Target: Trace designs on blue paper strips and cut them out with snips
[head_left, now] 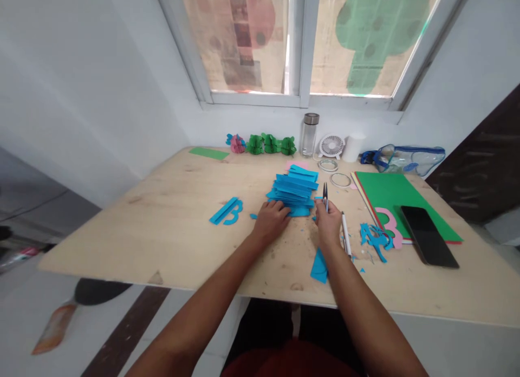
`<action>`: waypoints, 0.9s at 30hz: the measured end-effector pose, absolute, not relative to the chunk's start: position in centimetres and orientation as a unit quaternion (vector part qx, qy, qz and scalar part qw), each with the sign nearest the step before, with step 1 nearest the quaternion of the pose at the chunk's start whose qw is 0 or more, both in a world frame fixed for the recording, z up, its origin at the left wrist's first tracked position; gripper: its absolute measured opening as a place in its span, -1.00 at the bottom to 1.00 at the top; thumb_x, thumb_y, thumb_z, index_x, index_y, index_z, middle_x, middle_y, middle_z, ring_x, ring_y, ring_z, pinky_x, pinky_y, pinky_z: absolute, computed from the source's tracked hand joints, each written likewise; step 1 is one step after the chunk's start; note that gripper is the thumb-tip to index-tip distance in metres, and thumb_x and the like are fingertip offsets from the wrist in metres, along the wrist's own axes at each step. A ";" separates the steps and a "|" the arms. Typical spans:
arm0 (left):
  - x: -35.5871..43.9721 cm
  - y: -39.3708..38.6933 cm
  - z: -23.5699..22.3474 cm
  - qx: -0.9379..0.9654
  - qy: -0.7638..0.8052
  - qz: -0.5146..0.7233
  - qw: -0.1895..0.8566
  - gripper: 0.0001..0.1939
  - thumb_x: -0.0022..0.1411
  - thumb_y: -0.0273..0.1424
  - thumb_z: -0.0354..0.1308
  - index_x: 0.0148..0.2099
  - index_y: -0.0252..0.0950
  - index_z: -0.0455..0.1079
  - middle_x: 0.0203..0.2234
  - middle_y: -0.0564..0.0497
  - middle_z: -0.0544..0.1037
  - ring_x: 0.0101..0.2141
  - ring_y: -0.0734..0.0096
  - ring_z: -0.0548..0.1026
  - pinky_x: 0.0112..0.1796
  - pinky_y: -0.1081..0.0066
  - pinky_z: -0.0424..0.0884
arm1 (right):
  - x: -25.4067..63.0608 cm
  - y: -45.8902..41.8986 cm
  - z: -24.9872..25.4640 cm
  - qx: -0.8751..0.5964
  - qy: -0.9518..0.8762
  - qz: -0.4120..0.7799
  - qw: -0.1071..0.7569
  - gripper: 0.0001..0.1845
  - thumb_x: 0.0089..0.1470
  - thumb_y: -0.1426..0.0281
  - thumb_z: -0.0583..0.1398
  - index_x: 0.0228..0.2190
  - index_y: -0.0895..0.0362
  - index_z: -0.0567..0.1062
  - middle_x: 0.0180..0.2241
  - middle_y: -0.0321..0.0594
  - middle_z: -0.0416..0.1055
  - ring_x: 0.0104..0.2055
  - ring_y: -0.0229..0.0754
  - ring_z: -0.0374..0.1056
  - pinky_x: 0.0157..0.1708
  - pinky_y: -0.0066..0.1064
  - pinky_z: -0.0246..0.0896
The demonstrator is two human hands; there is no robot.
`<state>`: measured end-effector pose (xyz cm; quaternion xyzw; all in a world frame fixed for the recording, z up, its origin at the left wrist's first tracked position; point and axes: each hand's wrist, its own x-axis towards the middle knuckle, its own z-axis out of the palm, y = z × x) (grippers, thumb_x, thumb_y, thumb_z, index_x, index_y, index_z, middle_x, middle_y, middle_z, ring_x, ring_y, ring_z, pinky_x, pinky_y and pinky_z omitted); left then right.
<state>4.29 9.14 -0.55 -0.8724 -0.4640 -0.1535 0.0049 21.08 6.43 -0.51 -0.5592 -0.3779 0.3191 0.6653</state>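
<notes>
A loose pile of folded blue paper pieces [294,190] lies in the middle of the wooden table. My left hand [272,220] rests at the pile's near left edge, its fingers lying against the paper. Just right of the pile, my right hand [329,221] is closed on scissors [325,192], whose slightly parted dark tips point away from me. A blue paper strip [319,267] sticks out beside my right wrist. Cut blue paper shapes [228,210] lie to the left. Beside my right hand is a white pen [346,233].
Blue scraps [376,239], a pink paper shape [390,228], green sheets [390,187] and a black phone [429,237] lie right. Tape rolls [340,180], a glass bottle [309,136], a small fan [332,146] and paper ornaments [270,144] stand at the back.
</notes>
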 end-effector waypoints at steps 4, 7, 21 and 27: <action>2.5 9.0 0.5 -0.838 -0.521 -0.164 0.001 -0.73 0.34 -0.31 0.02 -0.07 -0.22 0.53 -0.15 -0.14 0.56 -0.08 0.12 0.44 -0.04 0.19 0.26 | 21.1 6.5 -0.5 -0.554 -0.367 0.328 0.672 -0.63 -0.02 0.06 0.21 -0.50 0.12 0.40 -0.66 -0.52 0.04 -0.61 -0.34 -0.06 -0.61 -0.47 -0.13; -1.1 9.0 2.0 -0.776 -0.610 -0.161 0.005 -0.70 0.34 -0.36 -0.04 -0.07 -0.25 0.51 -0.14 -0.19 0.56 -0.03 0.04 0.43 -0.06 0.17 0.27 | 21.1 6.4 -0.4 -0.550 -0.362 0.337 0.673 -0.65 -0.03 0.07 0.21 -0.51 0.12 0.40 -0.67 -0.52 0.04 -0.61 -0.34 -0.05 -0.61 -0.47 -0.13; -9.5 10.8 4.1 -0.655 -0.740 -0.044 -0.148 -0.62 0.34 -0.25 0.16 0.14 -0.30 0.34 0.04 -0.12 0.44 -0.05 0.19 0.49 -0.08 0.10 0.49 | 21.0 6.0 0.3 -0.550 -0.359 0.326 0.680 -0.67 -0.06 0.10 0.20 -0.58 0.09 0.35 -0.70 -0.51 0.02 -0.60 -0.32 -0.04 -0.59 -0.44 -0.14; -10.7 11.3 3.9 -0.644 -0.742 -0.058 -0.177 -0.62 0.33 -0.24 0.16 0.12 -0.31 0.36 0.03 -0.10 0.45 -0.05 0.15 0.49 -0.08 0.11 0.49 | 20.8 6.0 0.3 -0.551 -0.363 0.323 0.679 -0.67 -0.06 0.10 0.21 -0.59 0.09 0.35 -0.70 -0.51 0.03 -0.61 -0.32 -0.05 -0.60 -0.44 -0.16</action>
